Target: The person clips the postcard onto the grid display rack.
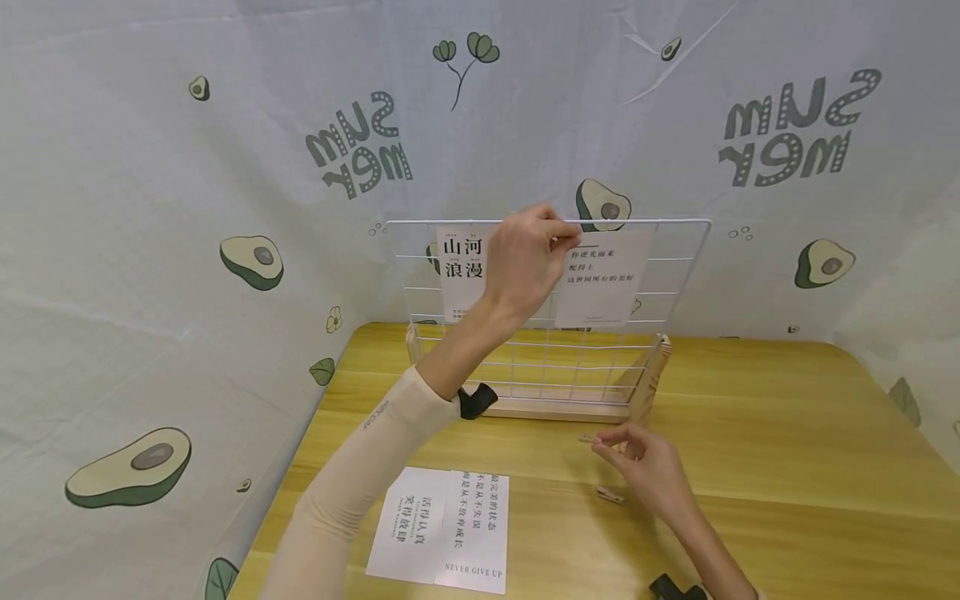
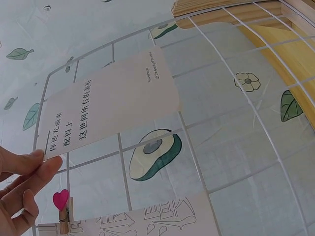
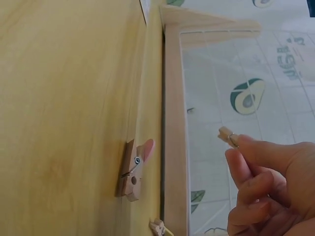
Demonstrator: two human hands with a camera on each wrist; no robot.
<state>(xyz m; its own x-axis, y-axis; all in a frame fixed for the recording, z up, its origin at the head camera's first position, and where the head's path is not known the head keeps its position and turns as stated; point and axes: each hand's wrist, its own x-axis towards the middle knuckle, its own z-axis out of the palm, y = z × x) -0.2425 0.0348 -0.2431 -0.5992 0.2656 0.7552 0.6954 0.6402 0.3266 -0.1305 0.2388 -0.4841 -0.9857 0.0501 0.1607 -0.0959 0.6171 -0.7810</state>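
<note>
Head view: a card [image 1: 603, 296] is pinched at its upper left corner by the left hand [image 1: 525, 265], upright lengthwise before the right half of the wire rack [image 1: 675, 221]. By the right hand [image 1: 651, 468] a clothespin [image 1: 587, 438] is pinched, its free end pointing left; farther and higher lies the card's corner, closer to the left hand.

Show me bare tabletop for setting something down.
Free: the tabletop right of the right hand, and the patch between the flat cards and the loose clothespins, in front of the rack. Crowded: around the right hand, which pinches another clothespin near the loose ones.
</note>
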